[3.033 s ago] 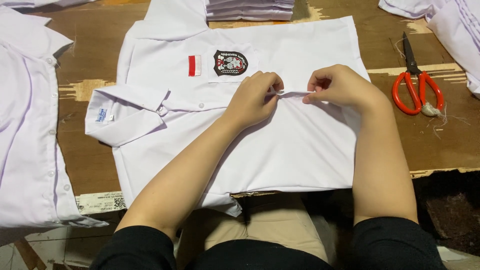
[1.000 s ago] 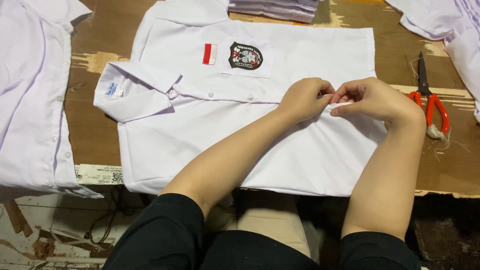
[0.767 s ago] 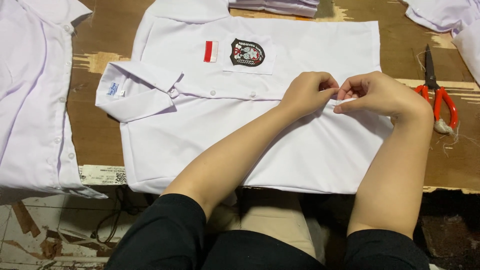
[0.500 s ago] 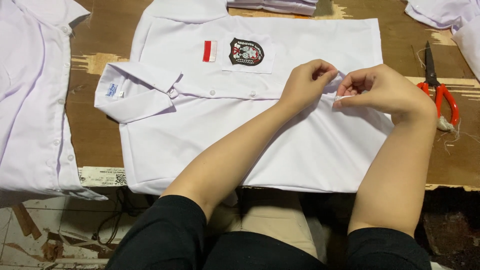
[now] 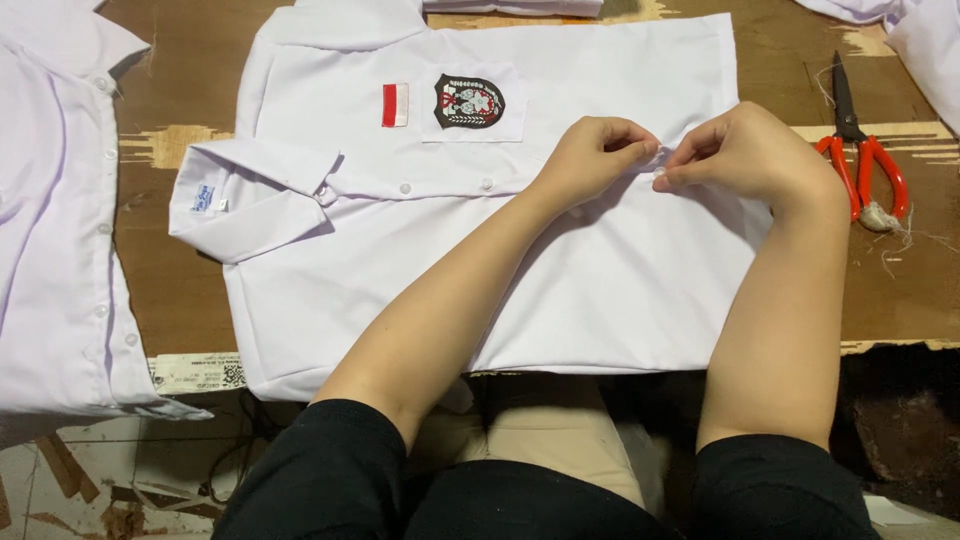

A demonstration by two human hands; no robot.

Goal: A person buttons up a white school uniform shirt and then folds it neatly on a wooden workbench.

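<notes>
Head view: looking down on a person seated at a worn wooden table (image 5: 180, 300), lap and dark sleeves at the near edge.
Shirt: a white shirt (image 5: 600, 290) lies flat on the table with its front up and collar (image 5: 250, 195) to the left, directly before the person.
Left hand: the left hand (image 5: 595, 160) is curled, fingertips pinched together on the placket (image 5: 500, 185) toward the hem end.
Right hand: the right hand (image 5: 745, 150) is pinched shut on the same fold of cloth, fingertips touching those of the left.
Buttons: three buttons (image 5: 405, 188) show fastened along the placket between collar and hands; whether a button sits in the pinch, I cannot tell.
Done, by judgement: the collar-side run looks closed and lies smooth.
Left, by judgement: the stretch at and past the hands toward the hem appears to be what remains; it is hidden by the fingers.
Pocket: a chest pocket carries a dark badge (image 5: 468, 101) with a red-and-white patch (image 5: 396, 104) beside it.
Scissors: red-handled scissors (image 5: 860, 160) lie right of the shirt, near the right hand and not touched.
Other shirts: another white shirt (image 5: 55, 230) lies at the left, and more white cloth (image 5: 925, 45) at the far right corner.
</notes>
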